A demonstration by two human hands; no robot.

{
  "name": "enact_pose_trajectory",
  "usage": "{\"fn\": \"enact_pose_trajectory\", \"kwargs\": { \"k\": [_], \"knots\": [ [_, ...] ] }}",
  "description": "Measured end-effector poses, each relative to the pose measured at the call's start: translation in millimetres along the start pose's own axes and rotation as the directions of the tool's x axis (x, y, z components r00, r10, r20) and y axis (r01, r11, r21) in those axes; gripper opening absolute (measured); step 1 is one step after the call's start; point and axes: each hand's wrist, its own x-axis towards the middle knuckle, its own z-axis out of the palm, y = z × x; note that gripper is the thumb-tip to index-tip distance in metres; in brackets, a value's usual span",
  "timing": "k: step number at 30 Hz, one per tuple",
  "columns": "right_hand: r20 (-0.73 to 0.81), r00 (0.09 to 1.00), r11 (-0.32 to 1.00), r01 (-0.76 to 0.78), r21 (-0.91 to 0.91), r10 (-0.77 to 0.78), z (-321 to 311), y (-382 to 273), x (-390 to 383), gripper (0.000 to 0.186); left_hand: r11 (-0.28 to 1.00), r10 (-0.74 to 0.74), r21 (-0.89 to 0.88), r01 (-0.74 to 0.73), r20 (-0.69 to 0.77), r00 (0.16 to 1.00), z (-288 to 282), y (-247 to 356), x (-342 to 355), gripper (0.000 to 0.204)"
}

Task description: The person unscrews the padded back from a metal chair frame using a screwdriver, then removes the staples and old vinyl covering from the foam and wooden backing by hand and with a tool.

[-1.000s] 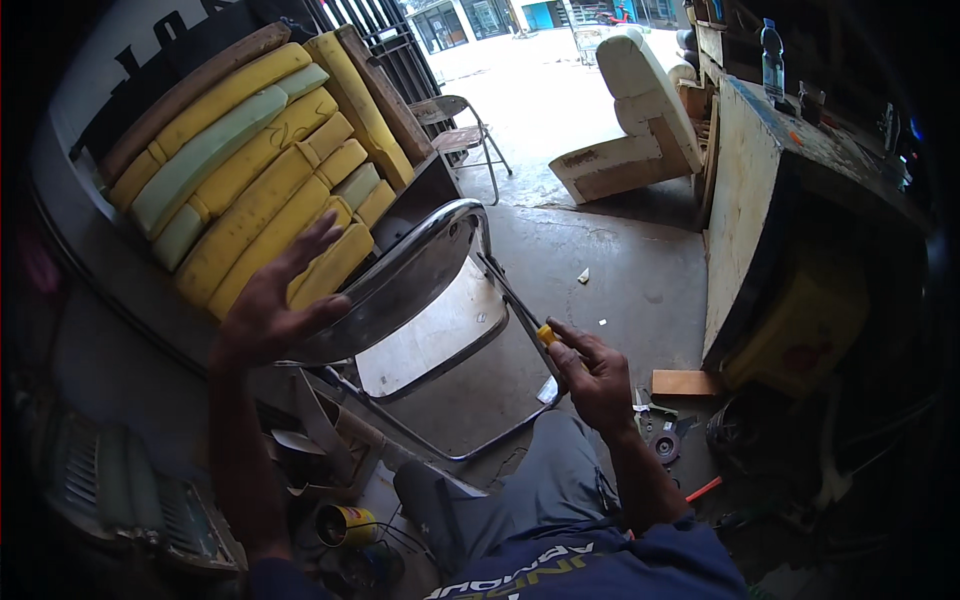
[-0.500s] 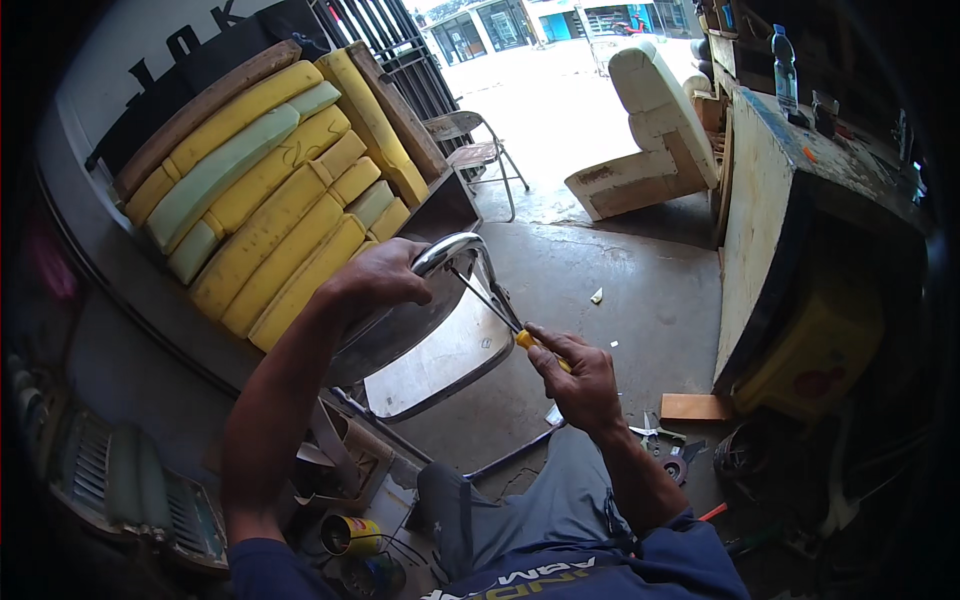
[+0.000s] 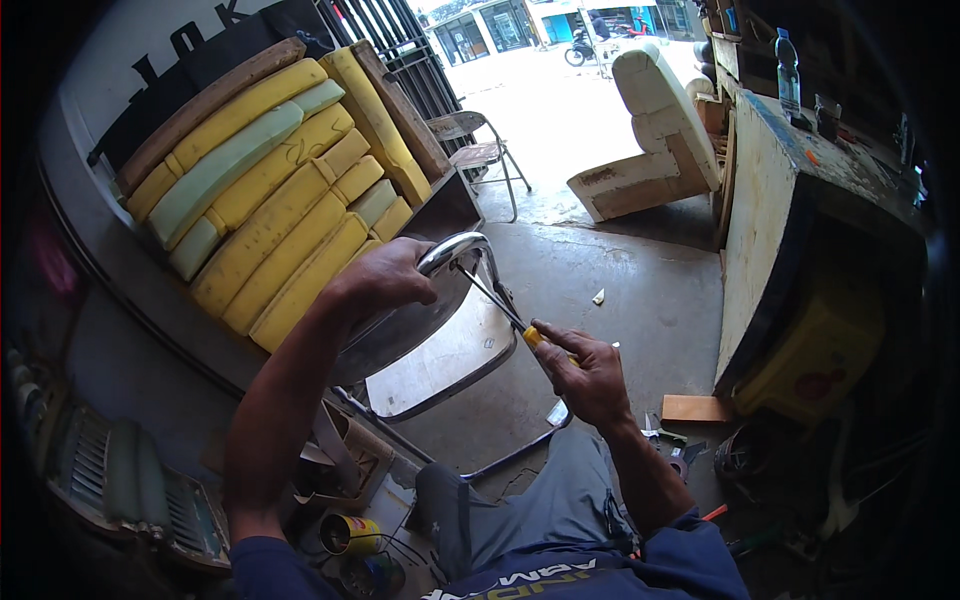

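Below our right hand [image 3: 590, 380], the shirt [image 3: 530, 580] bears pale lettering; dark letters [image 3: 186, 42] mark the wall [image 3: 90, 90] beyond our left hand [image 3: 385, 275]. Our left clasps the chair [image 3: 440, 365] by its back's top edge, just beside it. Our right is closed around the screwdriver [image 3: 535, 337], its shaft slanting up-left toward the chair's back. Our left fingers are mostly hidden; we cannot make out the tip's contact.

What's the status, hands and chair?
Left hand gripping chair backrest. Right hand holding yellow-handled screwdriver, tip near backrest's top. No visible obstruction.
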Motion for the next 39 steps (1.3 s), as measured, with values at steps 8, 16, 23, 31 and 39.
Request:
{"fn": "enact_pose_trajectory", "kwargs": {
  "k": [8,16,23,31,39],
  "knots": [
    [0.069,0.997,0.996,-0.044,0.083,0.039,-4,-3,6,0.036,1.0,0.002,-0.031,-0.003,-0.03,1.0,2,2,-1,0.041],
    [0.431,0.844,0.781,-0.492,0.384,0.319,-42,13,43,0.048,0.998,-0.021,0.053,0.021,-0.012,1.0,1,-3,5,0.056],
    [0.671,0.652,0.602,-0.707,0.37,0.353,-60,-9,66,0.041,0.998,-0.001,0.058,0.004,-0.06,0.998,4,1,4,0.037],
    [0.352,0.626,0.1,0.57,-0.816,-0.696,-39,-39,41,0.031,0.987,-0.047,0.151,0.053,-0.046,0.998,3,2,8,0.059],
    [0.316,0.732,0.02,0.409,-0.912,-0.603,-27,-39,38,0.044,0.997,-0.013,0.073,0.015,-0.016,1.0,2,-3,3,0.058]
  ]
}}
